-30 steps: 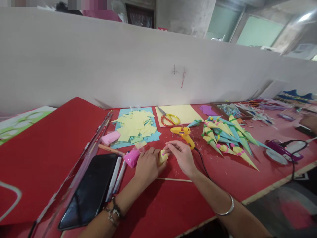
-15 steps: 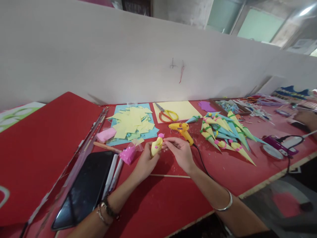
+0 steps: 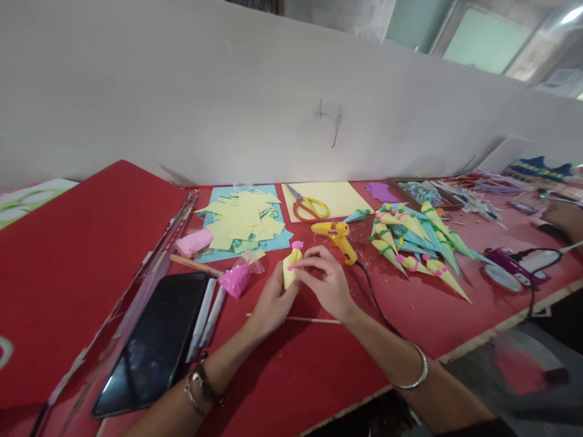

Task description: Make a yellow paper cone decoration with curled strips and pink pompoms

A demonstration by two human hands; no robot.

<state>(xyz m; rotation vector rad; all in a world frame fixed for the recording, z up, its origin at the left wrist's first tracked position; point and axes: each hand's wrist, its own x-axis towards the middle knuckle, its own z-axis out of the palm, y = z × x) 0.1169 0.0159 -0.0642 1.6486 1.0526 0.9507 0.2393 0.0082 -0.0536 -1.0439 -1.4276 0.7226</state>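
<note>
A small yellow paper cone [image 3: 288, 278] with a pink clay ball on its top is in my left hand [image 3: 272, 298], fingers wrapped around it. My right hand [image 3: 327, 280] reaches in from the right with fingertips together against the cone's upper part, by a small pink dot on its side. Whether these fingertips also hold a tiny bit of clay is hidden. Just behind the hands lies a yellow glue gun [image 3: 337, 238]. Left of them sits a plastic bag of pink clay [image 3: 235, 279].
Yellow paper pieces [image 3: 248, 218] lie on blue sheets, beside scissors [image 3: 310, 207] on a cream sheet. Finished-looking cones [image 3: 416, 233] are heaped at right. A phone [image 3: 155, 343], white pens [image 3: 207, 315] and a thin stick [image 3: 314, 320] lie nearer. Another person's hand [image 3: 562, 218] shows far right.
My right fingertips have moved left, from beside the cone to contact with it. The cone is now more upright in my left hand. The view has shifted slightly.
</note>
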